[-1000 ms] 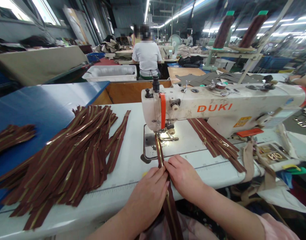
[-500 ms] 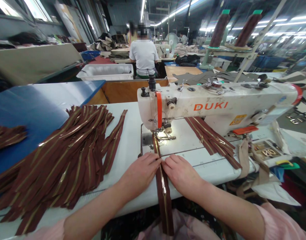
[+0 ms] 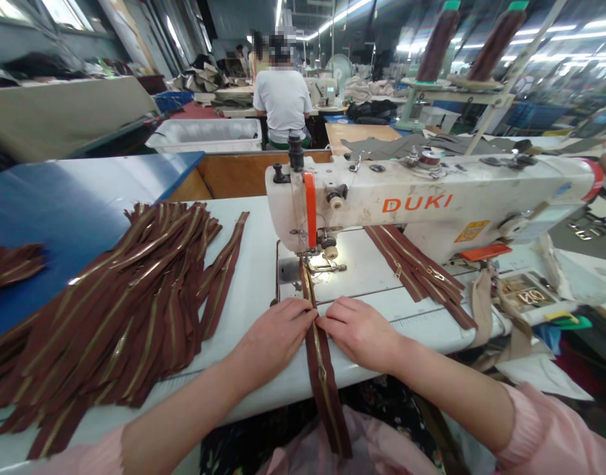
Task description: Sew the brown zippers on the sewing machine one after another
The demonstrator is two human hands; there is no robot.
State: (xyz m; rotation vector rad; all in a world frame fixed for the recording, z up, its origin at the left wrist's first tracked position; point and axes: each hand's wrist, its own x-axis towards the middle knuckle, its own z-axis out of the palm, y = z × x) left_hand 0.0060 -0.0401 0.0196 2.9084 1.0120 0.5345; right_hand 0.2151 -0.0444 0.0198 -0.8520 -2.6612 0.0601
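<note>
Left hand (image 3: 277, 333), pinching zip (image 3: 319, 356); right hand (image 3: 359, 335), seemingly gripping its right edge; best kept flat and straight into machine (image 3: 421, 181).

We have a pale table (image 3: 257, 270) in front of us, a ruler scale (image 3: 419, 317) running near its front edge. On its left lies a large heap of brown zippers (image 3: 134, 300), a few loose strips (image 3: 222, 280) just beside it. Our white sewing machine (image 3: 421, 188) stands toward the right, with more zippers (image 3: 406, 260) beneath its arm. One long zipper (image 3: 322, 363) runs from the needle area over the front edge.
</note>
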